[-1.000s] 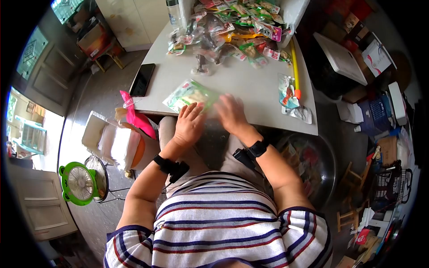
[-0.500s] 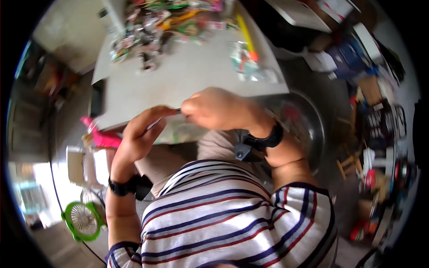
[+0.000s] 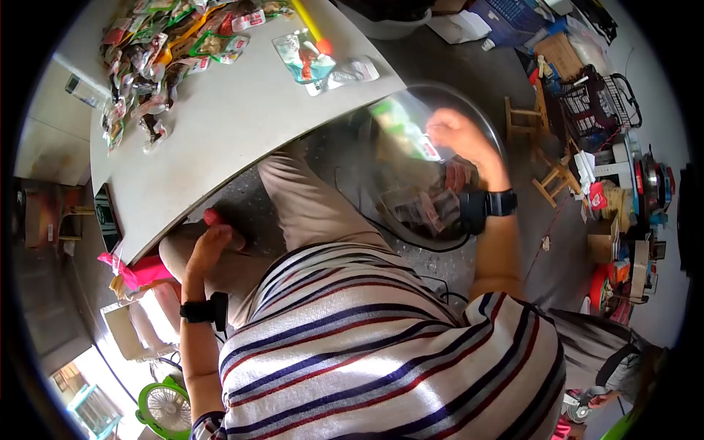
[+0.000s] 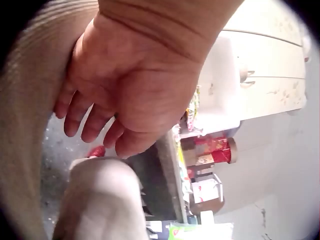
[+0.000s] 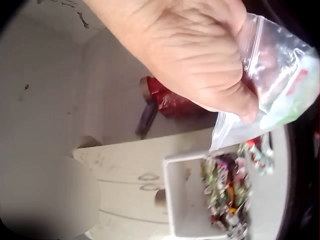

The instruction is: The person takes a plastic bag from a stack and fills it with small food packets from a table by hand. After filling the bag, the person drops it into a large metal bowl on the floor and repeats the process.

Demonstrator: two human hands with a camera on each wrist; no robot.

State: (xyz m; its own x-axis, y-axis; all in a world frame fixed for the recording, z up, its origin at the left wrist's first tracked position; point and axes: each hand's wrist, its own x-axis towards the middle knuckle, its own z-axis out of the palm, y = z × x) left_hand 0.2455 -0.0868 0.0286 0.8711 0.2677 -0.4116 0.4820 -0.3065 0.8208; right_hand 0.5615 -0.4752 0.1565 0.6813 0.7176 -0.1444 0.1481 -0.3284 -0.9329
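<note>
The right hand (image 3: 463, 138) has its fingers clamped on the zip end of 1 clear-and-green zip-lock bag (image 3: 405, 130), which extends from the fingertips across the metal basin (image 3: 463, 101) in the head view. The left hand (image 3: 211, 248), its fingers relaxed and slightly apart, is near the person's left knee (image 3: 174, 254). On the white surface (image 3: 242, 103) lie a heap of packets (image 3: 158, 59), a teal packet (image 3: 297, 55) beside an orange-tipped yellow stick (image 3: 309, 24), and a black phone (image 3: 107, 218) by the edge. A wooden stool (image 3: 561, 181) and a green fan (image 3: 165, 408) stand on the floor.
</note>
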